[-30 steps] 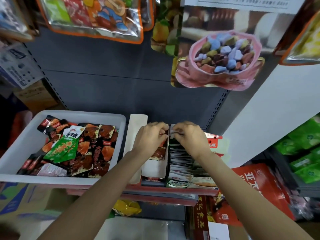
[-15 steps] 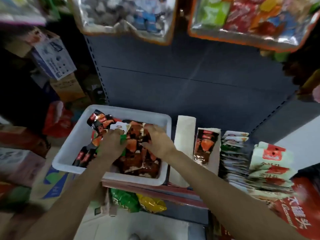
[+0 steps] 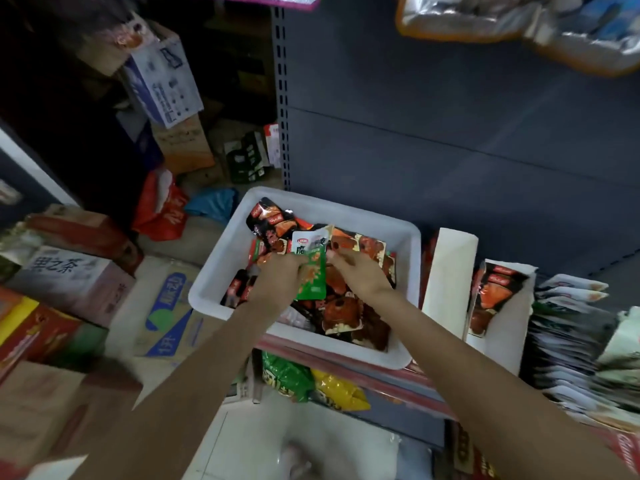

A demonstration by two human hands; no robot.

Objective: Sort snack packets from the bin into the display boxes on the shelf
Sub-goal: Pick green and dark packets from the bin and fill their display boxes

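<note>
Stood on the shelf [image 3: 398, 382]: one white bin [image 3: 221, 271], heaped with dark red-and-black snack packets [image 3: 341, 308], too overlapped to count. Reached into the bin from the near side: two bare hands. Held upright between them, above the heap: one green packet [image 3: 311, 271]. Left hand [image 3: 277, 278] with fingers curled round the green packet's left edge. Right hand [image 3: 356, 271] touching the packet's right edge; fingers bent, but whether clamped on it could not be told. Stood just right of the bin: two white display boxes, the nearer box [image 3: 450, 282] showing only its pale side, the second box [image 3: 498, 299] holding dark red packets. Further right: a row of pale packets [image 3: 568, 327], blurred, uncounted.
</note>
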